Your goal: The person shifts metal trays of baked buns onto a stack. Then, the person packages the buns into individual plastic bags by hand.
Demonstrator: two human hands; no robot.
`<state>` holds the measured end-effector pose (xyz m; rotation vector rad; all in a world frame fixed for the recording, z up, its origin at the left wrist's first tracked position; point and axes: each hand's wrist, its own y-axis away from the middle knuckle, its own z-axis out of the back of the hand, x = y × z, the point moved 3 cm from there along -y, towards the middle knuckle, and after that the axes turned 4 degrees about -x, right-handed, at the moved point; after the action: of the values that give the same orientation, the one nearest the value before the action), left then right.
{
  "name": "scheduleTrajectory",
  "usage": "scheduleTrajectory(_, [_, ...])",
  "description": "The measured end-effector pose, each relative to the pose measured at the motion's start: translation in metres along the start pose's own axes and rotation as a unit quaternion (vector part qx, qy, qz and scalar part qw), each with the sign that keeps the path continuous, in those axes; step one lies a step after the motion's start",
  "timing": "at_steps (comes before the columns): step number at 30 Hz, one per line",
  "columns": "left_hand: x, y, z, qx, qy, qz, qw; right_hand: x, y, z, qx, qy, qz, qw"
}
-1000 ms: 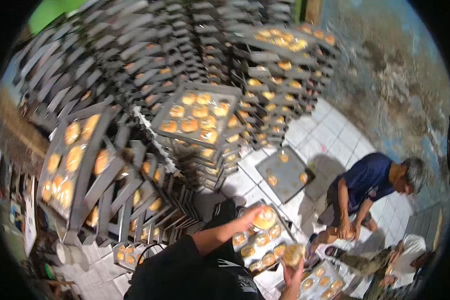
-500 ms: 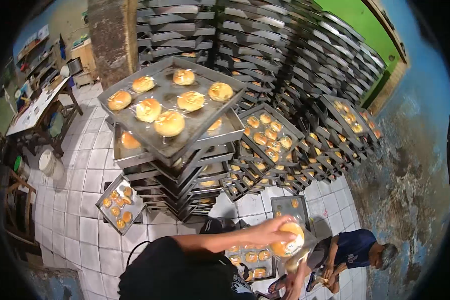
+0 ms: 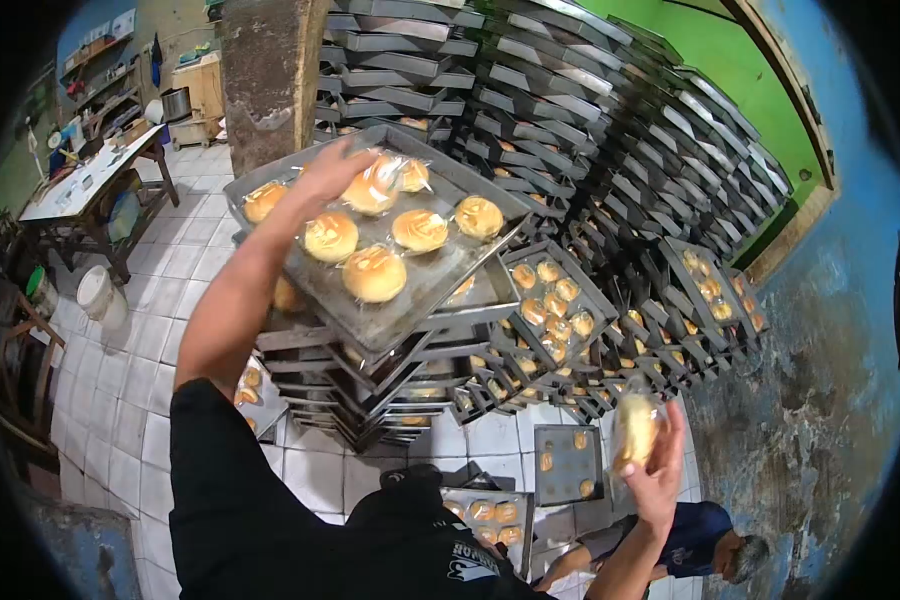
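Observation:
Stretched over the top tray [image 3: 440,285] of the near stack, my left hand [image 3: 330,178] has its fingers at a plastic-wrapped bun [image 3: 374,190], gripping its edge. Several other wrapped buns lie on that tray, among them a round golden bun [image 3: 374,274] near the front corner and another bun [image 3: 478,217] at the right. One part of the tray is hidden behind my left hand and forearm. Lower right, my right hand [image 3: 658,470] is closed around another bun in clear plastic [image 3: 635,428], held upright and away from the trays.
More stacked metal trays [image 3: 560,95] with buns rise behind and to the right. On the tiled floor stand a tray with a few buns [image 3: 568,470] and a fuller tray [image 3: 520,495]. A person in a dark shirt [image 3: 695,535] sits lower right. A white bucket [image 3: 97,292] stands left.
My left hand has swung from beside my right hand up to the top tray, carrying a wrapped bun. My right hand has risen with another wrapped bun. The view has shifted slightly.

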<state>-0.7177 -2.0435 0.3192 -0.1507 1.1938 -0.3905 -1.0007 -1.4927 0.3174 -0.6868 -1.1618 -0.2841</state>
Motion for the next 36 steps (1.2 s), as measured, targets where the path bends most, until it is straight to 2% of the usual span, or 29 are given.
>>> scheduleTrajectory(3, [-0.004, -0.016, 0.002, -0.063, -0.243, -0.007, 0.968, -0.023, -0.033, 0.003, 0.034, 0.007, -0.045, 0.998])
scheduleTrajectory(4, [-0.014, -0.024, -0.001, -0.034, -0.221, -0.016, 0.975, -0.028, -0.048, 0.004, 0.036, 0.011, -0.069, 0.997])
scheduleTrajectory(5, [-0.019, -0.034, -0.019, 0.011, -0.194, -0.066, 0.979, -0.032, -0.066, 0.004, 0.038, 0.014, -0.091, 0.995])
scheduleTrajectory(7, [-0.032, -0.048, -0.049, 0.096, -0.141, -0.168, 0.971, -0.029, -0.108, -0.006, 0.053, 0.06, -0.024, 0.996])
scheduleTrajectory(9, [-0.022, -0.066, -0.095, 0.184, -0.173, -0.299, 0.92, -0.019, -0.153, -0.019, 0.082, 0.1, 0.056, 0.99])
scheduleTrajectory(10, [-0.007, -0.075, -0.114, 0.19, -0.226, -0.319, 0.901, -0.006, -0.172, -0.028, 0.087, 0.129, 0.087, 0.984])
scheduleTrajectory(12, [0.01, -0.089, -0.142, 0.202, -0.331, -0.359, 0.849, 0.013, -0.212, -0.051, 0.076, 0.084, 0.149, 0.982])
scheduleTrajectory(15, [0.016, -0.105, -0.133, 0.18, -0.51, -0.276, 0.795, 0.043, -0.262, -0.09, 0.032, 0.015, 0.274, 0.961])
scheduleTrajectory(16, [0.018, -0.115, -0.126, 0.159, -0.491, -0.223, 0.827, 0.048, -0.278, -0.104, 0.033, 0.009, 0.308, 0.951])
scheduleTrajectory(19, [0.033, -0.128, -0.101, 0.054, -0.445, -0.259, 0.855, 0.053, -0.33, -0.166, 0.055, 0.018, 0.399, 0.915])
scheduleTrajectory(21, [0.03, -0.129, -0.079, 0.039, -0.381, -0.261, 0.886, 0.029, -0.361, -0.211, 0.166, 0.133, 0.407, 0.888])
scheduleTrajectory(23, [0.005, -0.11, -0.049, 0.01, -0.347, -0.241, 0.907, 0.002, -0.354, -0.226, 0.117, 0.35, 0.458, 0.809])
scheduleTrajectory(24, [0.002, -0.1, -0.036, 0.017, -0.295, -0.243, 0.924, 0.001, -0.345, -0.221, 0.13, 0.317, 0.444, 0.828])
scheduleTrajectory(26, [-0.009, -0.066, -0.019, 0.107, -0.329, -0.136, 0.929, -0.004, -0.314, -0.194, 0.165, 0.255, 0.419, 0.856])
scheduleTrajectory(27, [-0.012, -0.044, -0.012, 0.152, -0.341, -0.079, 0.924, -0.017, -0.297, -0.182, 0.193, 0.228, 0.376, 0.877])
scheduleTrajectory(28, [-0.008, -0.028, -0.008, 0.199, -0.372, -0.101, 0.901, -0.033, -0.277, -0.167, 0.217, 0.199, 0.33, 0.897])
scheduleTrajectory(29, [-0.005, -0.018, -0.01, 0.195, -0.368, -0.137, 0.899, -0.05, -0.257, -0.154, 0.231, 0.181, 0.339, 0.894])
scheduleTrajectory(31, [0.009, 0.003, -0.023, 0.194, -0.357, -0.212, 0.889, -0.066, -0.217, -0.14, 0.278, 0.192, 0.255, 0.906])
scheduleTrajectory(33, [0.024, -0.007, -0.038, 0.167, -0.357, -0.218, 0.893, -0.077, -0.183, -0.131, 0.306, 0.16, 0.213, 0.914])
scheduleTrajectory(35, [0.027, -0.026, -0.063, 0.145, -0.35, -0.236, 0.895, -0.079, -0.148, -0.113, 0.297, 0.205, 0.195, 0.912])
scheduleTrajectory(36, [0.019, -0.027, -0.067, 0.176, -0.422, -0.16, 0.875, -0.08, -0.13, -0.1, 0.289, 0.243, 0.19, 0.906])
